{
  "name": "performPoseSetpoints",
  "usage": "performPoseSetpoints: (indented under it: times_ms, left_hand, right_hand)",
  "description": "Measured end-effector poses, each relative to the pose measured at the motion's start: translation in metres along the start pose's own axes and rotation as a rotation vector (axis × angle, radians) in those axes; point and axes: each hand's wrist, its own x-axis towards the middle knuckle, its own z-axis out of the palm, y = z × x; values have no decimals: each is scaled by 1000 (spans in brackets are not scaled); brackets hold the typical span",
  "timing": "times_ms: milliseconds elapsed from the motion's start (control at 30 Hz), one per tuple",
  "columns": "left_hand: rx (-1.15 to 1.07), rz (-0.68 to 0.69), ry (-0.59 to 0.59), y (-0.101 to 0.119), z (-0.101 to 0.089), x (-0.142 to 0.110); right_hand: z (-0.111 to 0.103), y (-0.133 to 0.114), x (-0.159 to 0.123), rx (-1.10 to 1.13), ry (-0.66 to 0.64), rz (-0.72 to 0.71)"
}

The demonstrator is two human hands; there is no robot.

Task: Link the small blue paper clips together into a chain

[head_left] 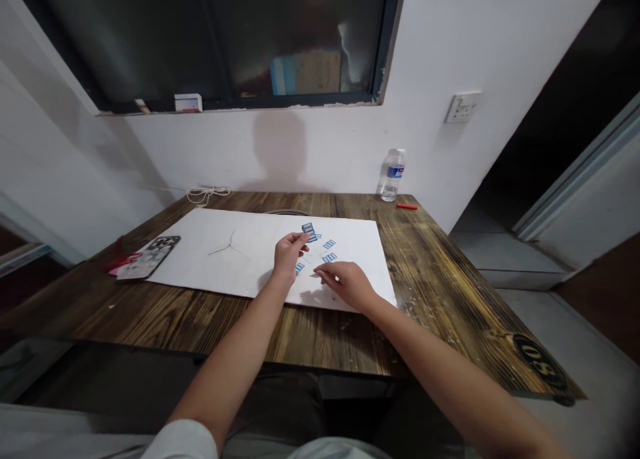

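Observation:
My left hand point(291, 251) is closed in a pinch on a small strip with blue-outlined boxes point(309, 230), held over the right part of a white sheet point(250, 229). Fingers pressed together, my right hand point(347, 282) is low over the same sheet. Whatever may be between its fingertips is too small to make out. Around both hands, similar blue-outlined box patterns point(329, 244) show on the sheet; I cannot tell whether they are drawn or loose pieces. Thin dark lines point(230, 245) meet at one point on the sheet's left half.
A dark patterned phone-like object point(157, 255) overlaps the sheet's left end, beside something red point(123, 262). At the table's back are a coiled white cable point(207, 193), a water bottle point(393, 175) and a red stick-shaped object point(407, 207). The wooden table point(450, 299) meets the wall behind.

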Motion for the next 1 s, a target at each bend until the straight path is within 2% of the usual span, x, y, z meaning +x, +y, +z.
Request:
performPoseSetpoints:
  times_ms: [233,467,567,733,1000]
  left_hand:
    - [2,26,-28,-2,-2,0]
    - [26,27,-32,-2,-1,-1]
    - [26,20,-23,-2,-1,-1]
    - [30,19,-28,-2,0,0]
    - [20,18,-38,-2,0,-1]
  right_hand:
    - [0,4,2,92,139,16]
    - [0,8,2,339,238,51]
    - [0,10,3,338,283,66]
    - [-3,8,5,332,316,121]
    - [0,15,6,473,341,200]
